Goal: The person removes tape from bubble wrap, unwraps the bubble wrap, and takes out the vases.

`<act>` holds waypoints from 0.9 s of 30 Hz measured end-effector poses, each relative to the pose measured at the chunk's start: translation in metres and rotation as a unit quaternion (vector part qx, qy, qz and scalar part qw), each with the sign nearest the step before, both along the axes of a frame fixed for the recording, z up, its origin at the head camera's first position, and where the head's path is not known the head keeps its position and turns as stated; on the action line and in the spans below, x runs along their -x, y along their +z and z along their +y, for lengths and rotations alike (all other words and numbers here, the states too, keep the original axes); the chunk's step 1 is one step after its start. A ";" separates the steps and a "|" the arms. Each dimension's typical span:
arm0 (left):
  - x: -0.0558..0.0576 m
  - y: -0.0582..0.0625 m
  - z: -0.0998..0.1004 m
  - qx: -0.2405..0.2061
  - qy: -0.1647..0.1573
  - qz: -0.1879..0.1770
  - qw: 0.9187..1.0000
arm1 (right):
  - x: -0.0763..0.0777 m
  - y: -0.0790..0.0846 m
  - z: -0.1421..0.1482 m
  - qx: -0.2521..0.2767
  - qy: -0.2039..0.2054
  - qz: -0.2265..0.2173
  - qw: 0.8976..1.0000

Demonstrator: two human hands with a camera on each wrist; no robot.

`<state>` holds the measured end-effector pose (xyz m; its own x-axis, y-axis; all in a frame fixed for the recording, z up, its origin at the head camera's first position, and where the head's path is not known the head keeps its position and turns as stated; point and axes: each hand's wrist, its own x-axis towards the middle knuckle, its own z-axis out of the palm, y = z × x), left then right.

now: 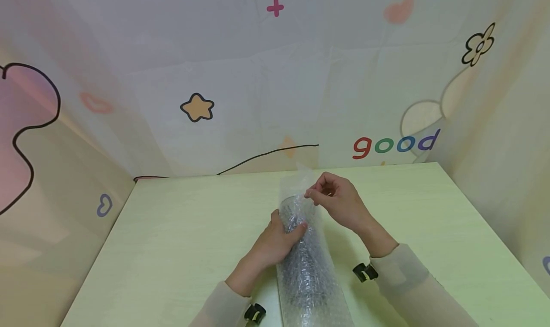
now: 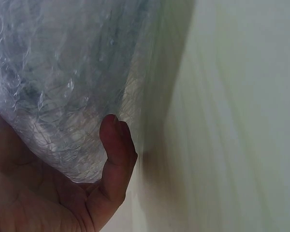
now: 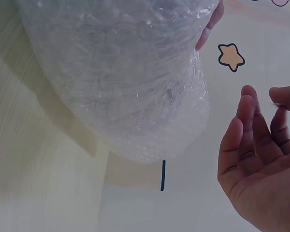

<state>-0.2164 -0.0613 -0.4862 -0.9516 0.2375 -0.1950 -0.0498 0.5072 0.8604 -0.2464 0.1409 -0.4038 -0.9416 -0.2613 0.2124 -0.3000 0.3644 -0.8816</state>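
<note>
A long bundle of clear bubble wrap (image 1: 307,265) lies lengthwise toward the person, with something dark and rounded showing blurred inside it. My left hand (image 1: 275,238) grips the bundle near its far end, thumb on top and fingers round the left side. In the left wrist view, the fingers (image 2: 117,154) curl around the edge of the wrap. Up by the loose far end of the wrap is my right hand (image 1: 339,200). Its thumb and forefinger pinch a tiny thin piece (image 3: 276,104), whose kind I cannot tell; the other fingers are loosely bent.
Beneath the bundle is a pale green table (image 1: 193,241) with a wood-grain pattern. A light curtain (image 1: 258,79) with printed shapes and the word "good" rises behind the table's far edge and along both sides. Dark wrist bands (image 1: 365,272) sit by the sleeves.
</note>
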 end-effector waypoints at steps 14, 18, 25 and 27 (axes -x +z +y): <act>0.000 -0.001 0.000 -0.003 -0.002 0.004 1.000 | 0.000 -0.001 0.003 0.016 -0.011 -0.004 1.000; 0.000 -0.001 0.001 -0.002 0.000 0.002 1.000 | 0.000 -0.001 0.003 0.013 -0.017 0.001 1.000; 0.000 -0.001 0.000 -0.003 -0.001 0.004 1.000 | 0.001 -0.002 0.003 0.004 -0.025 0.003 1.000; 0.000 -0.001 0.000 -0.004 0.000 0.003 1.000 | 0.001 -0.002 0.003 -0.001 -0.030 0.002 1.000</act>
